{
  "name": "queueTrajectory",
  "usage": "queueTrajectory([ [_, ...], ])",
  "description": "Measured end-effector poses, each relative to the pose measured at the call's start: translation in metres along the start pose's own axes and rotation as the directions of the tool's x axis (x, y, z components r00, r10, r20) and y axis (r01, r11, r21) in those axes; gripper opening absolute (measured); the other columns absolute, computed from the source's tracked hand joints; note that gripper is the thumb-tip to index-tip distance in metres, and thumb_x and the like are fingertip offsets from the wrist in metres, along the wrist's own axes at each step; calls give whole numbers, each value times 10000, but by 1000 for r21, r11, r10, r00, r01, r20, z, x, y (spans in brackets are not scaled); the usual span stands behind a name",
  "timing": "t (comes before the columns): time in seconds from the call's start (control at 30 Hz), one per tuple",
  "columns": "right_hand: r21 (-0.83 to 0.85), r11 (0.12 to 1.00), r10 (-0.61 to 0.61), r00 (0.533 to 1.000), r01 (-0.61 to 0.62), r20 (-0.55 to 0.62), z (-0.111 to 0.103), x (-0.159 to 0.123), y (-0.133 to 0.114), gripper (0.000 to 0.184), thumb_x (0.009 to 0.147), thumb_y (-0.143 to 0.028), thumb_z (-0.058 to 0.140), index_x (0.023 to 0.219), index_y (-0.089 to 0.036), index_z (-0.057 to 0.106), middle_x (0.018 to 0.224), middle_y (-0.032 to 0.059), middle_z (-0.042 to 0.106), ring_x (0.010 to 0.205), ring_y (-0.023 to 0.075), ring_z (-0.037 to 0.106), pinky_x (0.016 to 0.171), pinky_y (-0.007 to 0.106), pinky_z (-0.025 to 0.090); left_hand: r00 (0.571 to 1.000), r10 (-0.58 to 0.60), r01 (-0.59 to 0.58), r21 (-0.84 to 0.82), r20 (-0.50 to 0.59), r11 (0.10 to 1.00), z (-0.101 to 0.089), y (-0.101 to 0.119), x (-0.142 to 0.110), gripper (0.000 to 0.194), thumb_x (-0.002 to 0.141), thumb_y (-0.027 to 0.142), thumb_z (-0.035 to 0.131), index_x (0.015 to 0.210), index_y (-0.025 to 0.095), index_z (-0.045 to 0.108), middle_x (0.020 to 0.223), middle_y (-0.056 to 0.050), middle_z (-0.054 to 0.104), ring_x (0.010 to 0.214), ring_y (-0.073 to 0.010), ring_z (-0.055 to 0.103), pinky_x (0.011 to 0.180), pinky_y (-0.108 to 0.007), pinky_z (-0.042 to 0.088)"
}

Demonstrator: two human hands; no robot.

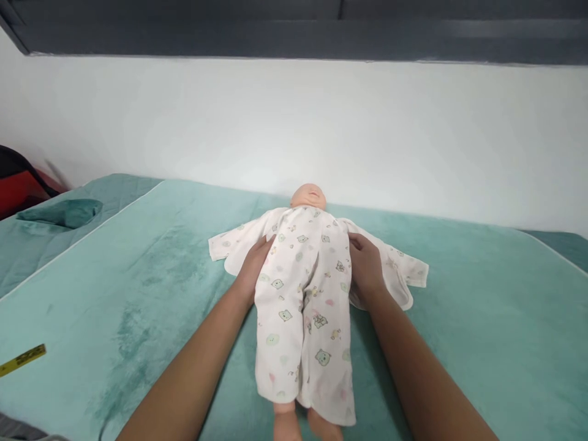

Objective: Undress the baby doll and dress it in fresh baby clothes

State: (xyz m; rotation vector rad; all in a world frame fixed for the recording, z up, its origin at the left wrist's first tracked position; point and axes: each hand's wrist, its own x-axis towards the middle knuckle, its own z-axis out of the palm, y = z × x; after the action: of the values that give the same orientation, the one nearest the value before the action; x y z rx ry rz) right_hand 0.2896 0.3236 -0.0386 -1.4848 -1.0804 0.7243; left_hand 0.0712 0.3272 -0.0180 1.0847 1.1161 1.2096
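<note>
A baby doll (309,195) lies on its back with its head toward the wall and its bare feet (287,422) nearest me. White printed trousers (280,315) cover its legs and are drawn high up the torso, almost to the chin. Beneath them a matching long-sleeved top (404,263) is spread open, sleeves out to both sides. My left hand (255,266) grips the trousers at their left side near the waist. On the opposite side my right hand (365,266) holds them likewise. Some fingertips of both hands are hidden by the cloth.
Green plush bedding (160,257) lies under the doll, reaching a white wall (184,122). A folded green cloth (62,213) and a red and black object (21,184) are at the far left. A yellow strip (22,359) lies at the left. A dark ledge (294,37) juts above.
</note>
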Motion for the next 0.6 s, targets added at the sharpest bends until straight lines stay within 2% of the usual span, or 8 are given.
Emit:
queueTrajectory([
  [0.1,-45,997,-68,993,64,-94,-2,-1,-3,281,813,-405,565,938,-200,711,969,65,726,873,218,634,789,353,473,1000,9,-7,143,-16,990,-7,-2,4,372,733,427,662,1002,169,670,929,-56,705,860,-224,622,733,-313,478],
  [0.17,-52,992,-124,986,119,-114,-2,-1,-6,269,825,-403,558,936,-207,706,974,63,722,885,210,634,800,348,476,996,42,-25,225,-73,974,-11,-8,9,318,738,426,642,924,169,653,855,-34,688,772,-190,593,672,-287,452],
  [0.3,-65,977,-207,974,202,-89,2,11,-11,259,822,-374,565,973,-212,699,1023,66,716,934,207,639,843,350,481,975,162,-97,369,-149,924,-15,-21,19,187,787,378,585,815,193,589,785,-2,653,727,-162,557,676,-280,431],
  [0.43,-150,964,-220,975,219,8,8,39,-17,241,795,-371,586,922,-208,710,997,63,720,922,212,638,848,360,470,935,257,-154,377,-243,913,-14,-20,24,138,823,319,563,883,200,599,864,-22,678,814,-177,604,781,-308,457],
  [0.5,-194,957,-197,974,216,112,12,53,-21,232,778,-383,601,885,-210,713,968,54,722,883,208,633,812,352,466,932,284,-203,328,-223,923,-13,-15,23,184,840,316,559,967,204,630,979,-39,699,909,-188,626,848,-318,463],
  [0.6,-251,944,-160,962,214,221,17,70,-28,245,752,-423,621,811,-200,703,870,40,715,793,189,603,745,330,446,958,280,-247,319,-62,915,-10,-7,21,279,881,373,532,1077,232,670,1120,-36,701,1030,-211,624,935,-341,452],
])
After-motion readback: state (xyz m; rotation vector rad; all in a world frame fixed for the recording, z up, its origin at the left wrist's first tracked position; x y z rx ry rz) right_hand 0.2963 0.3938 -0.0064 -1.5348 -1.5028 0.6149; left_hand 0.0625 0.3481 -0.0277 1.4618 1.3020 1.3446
